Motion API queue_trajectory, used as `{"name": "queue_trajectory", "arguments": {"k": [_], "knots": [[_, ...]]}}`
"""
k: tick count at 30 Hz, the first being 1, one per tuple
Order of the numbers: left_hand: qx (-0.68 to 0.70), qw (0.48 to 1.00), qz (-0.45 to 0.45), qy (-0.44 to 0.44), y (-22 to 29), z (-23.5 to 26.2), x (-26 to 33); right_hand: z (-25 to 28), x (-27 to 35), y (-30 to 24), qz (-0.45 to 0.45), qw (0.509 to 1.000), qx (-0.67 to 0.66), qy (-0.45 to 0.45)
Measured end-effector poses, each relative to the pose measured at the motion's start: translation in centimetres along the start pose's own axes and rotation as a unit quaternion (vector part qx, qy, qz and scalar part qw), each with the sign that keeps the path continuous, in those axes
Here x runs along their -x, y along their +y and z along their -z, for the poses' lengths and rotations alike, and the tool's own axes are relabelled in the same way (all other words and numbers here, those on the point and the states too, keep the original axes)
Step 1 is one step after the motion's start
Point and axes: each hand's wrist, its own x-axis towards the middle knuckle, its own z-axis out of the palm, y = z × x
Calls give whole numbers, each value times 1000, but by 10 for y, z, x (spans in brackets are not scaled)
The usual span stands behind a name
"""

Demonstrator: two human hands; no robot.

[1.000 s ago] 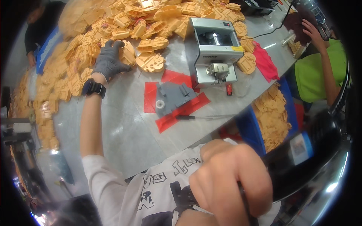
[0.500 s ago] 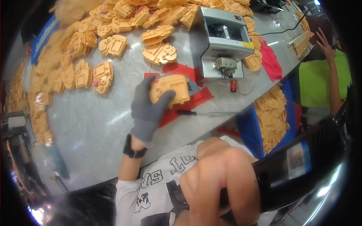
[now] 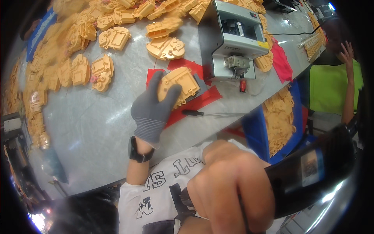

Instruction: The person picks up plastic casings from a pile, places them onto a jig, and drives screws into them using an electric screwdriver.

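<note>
Clamping gloved fingers point(image 3: 172, 97) on a yellow housing point(image 3: 185, 80), the left hand point(image 3: 151, 107) holds it over the grey fixture point(image 3: 201, 84); the right hand point(image 3: 233, 187) is curled, its grip unclear

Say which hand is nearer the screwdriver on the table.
Left. The left hand, gloved and holding a yellow part, is just left of the screwdriver; the right hand is farther off, below it in the picture and close to the camera.

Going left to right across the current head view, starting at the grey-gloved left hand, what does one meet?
Grey-gloved left hand → yellow-orange plastic housing in its grasp → silver-and-black boxy machine → pinkish-red cloth → lime-green shirt.
</note>
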Motion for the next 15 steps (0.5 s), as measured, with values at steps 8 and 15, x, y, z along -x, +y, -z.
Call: {"name": "queue_trajectory", "arguments": {"k": [8, 15], "knots": [[-214, 955, -31, -202, 19, 6, -20, -3, 6, -4, -34, 999, 12, 40], [-100, 985, -129, -58, -4, -4, -8, -15, 3, 1, 37, 998, -48, 24]]}}
